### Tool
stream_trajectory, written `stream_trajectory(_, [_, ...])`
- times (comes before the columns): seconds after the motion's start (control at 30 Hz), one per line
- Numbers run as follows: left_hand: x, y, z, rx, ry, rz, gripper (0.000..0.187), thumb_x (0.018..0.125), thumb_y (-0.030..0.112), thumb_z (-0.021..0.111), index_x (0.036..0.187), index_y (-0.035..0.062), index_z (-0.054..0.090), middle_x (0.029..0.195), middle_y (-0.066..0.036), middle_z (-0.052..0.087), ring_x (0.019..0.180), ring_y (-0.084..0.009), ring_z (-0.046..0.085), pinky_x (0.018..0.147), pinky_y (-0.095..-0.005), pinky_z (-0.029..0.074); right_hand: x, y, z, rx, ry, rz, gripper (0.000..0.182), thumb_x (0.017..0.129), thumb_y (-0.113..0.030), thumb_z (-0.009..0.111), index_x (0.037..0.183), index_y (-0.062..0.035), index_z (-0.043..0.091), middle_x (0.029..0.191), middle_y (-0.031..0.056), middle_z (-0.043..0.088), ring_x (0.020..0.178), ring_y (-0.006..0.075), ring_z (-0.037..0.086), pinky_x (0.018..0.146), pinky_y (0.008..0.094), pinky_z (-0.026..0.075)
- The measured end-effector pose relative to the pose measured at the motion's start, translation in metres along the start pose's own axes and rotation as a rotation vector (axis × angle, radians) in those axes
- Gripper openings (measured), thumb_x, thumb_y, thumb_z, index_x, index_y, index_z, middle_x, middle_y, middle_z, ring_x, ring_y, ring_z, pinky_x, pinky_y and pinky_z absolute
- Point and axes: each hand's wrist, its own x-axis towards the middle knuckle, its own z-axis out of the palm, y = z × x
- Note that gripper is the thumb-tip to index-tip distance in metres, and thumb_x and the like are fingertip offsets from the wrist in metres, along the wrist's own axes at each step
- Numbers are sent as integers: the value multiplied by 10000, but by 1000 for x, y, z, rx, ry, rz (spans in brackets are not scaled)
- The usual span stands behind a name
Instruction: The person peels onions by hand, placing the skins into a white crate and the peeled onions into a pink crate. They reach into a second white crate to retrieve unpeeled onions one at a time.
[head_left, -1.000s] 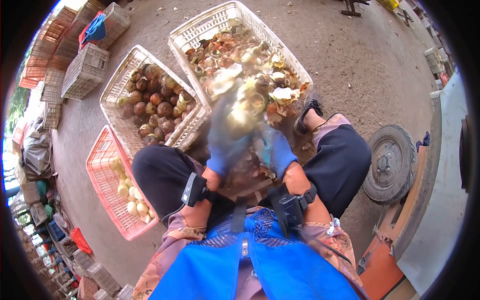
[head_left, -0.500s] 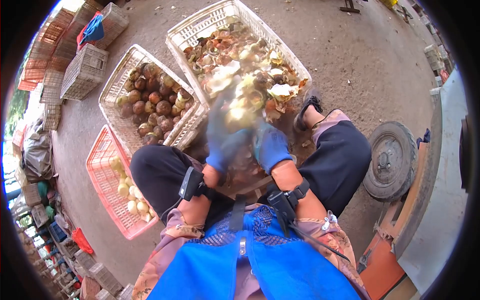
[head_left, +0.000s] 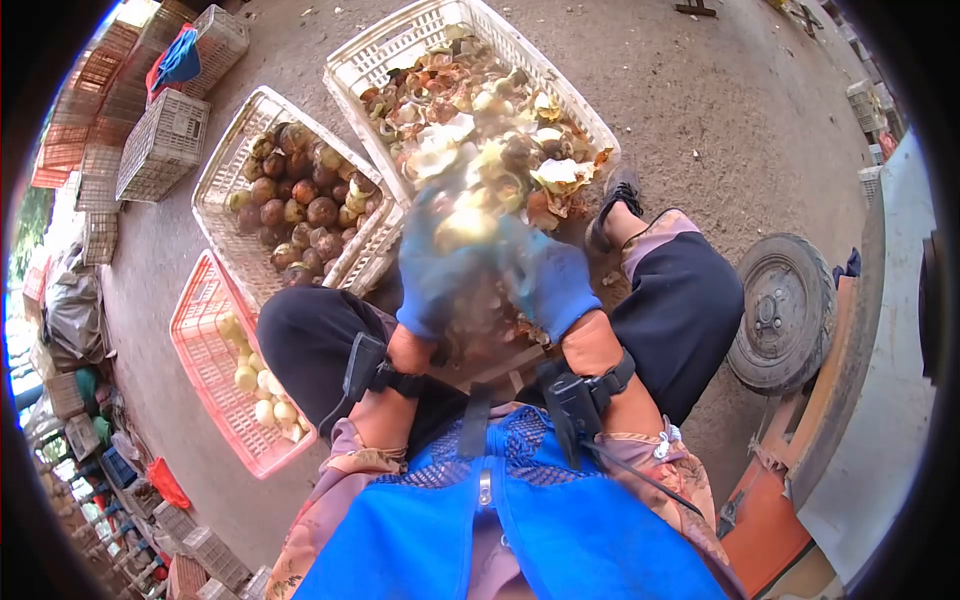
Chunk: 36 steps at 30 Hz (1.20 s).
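My left hand (head_left: 430, 265), in a blue glove, is closed around a pale yellowish round vegetable (head_left: 466, 229) between my two hands. My right hand (head_left: 545, 275), gloved too, is beside it on the right; its fingers are smeared by motion. Just beyond both hands, a white crate (head_left: 350, 75) holds peelings (head_left: 435, 95) and torn outer layers. To its left another white crate (head_left: 212, 190) holds brown, unpeeled round vegetables (head_left: 322, 212). Pale peeled ones (head_left: 265, 412) lie in a pink crate (head_left: 205, 350) by my left knee.
A wheel (head_left: 778, 315) stands right of my right knee, near an orange metal part (head_left: 765, 540) and a grey panel (head_left: 870, 400). Stacked crates (head_left: 163, 145) are at the upper left. My shoe (head_left: 612, 205) is beside the peelings crate.
My hands have moved slightly apart, the left one a little leftward and the right one to the right. The pale vegetable stays between them. The view has shifted slightly.
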Motion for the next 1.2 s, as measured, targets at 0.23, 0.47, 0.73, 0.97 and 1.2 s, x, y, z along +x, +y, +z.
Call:
stream_trajectory(0.23, [1, -19, -23, 306, 8, -17, 833, 800, 192, 707, 1476, -52, 285, 1035, -116, 637, 828, -133, 642, 715, -252, 541, -3, 3, 3, -346, -300, 156, 334, 845, -153, 623, 1175, -137, 570, 894, 180, 666, 822, 379, 657, 683, 473, 523])
stream_trajectory(0.47, [4, -11, -12, 199, 106, -181, 659, 697, 54, 617, 1330, -49, 465, 1029, -85, 630, 834, -137, 630, 734, -251, 521, 1, 8, 12, -217, -261, 289, 341, 866, -149, 585, 1205, -125, 571, 934, 199, 682, 865, 399, 657, 715, 494, 521])
stream_trajectory(0.73, [0, -11, 0, 237, 61, -32, 694, 671, 26, 646, 1340, -32, 472, 1127, -89, 603, 926, -154, 611, 797, -280, 523, 17, 10, -8, -126, -51, 333, 213, 947, -226, 503, 1077, -93, 607, 856, 193, 680, 836, 403, 677, 727, 461, 544])
stream_trajectory(0.97, [4, 11, 8, 122, -30, -125, 854, 629, -34, 677, 1437, -21, 401, 1208, -100, 579, 1023, -183, 603, 855, -300, 522, 1, 43, 18, 284, 0, -12, 280, 918, -297, 573, 969, -39, 669, 876, 194, 672, 811, 344, 665, 731, 421, 521])
stream_trajectory(1.2, [1, 0, -11, 190, -143, -95, 885, 618, -13, 731, 1440, -15, 403, 1257, -128, 571, 1071, -193, 599, 927, -310, 507, 4, 40, 16, 447, -84, 188, 239, 884, -229, 587, 884, 1, 654, 818, 145, 676, 637, 300, 626, 611, 372, 511])
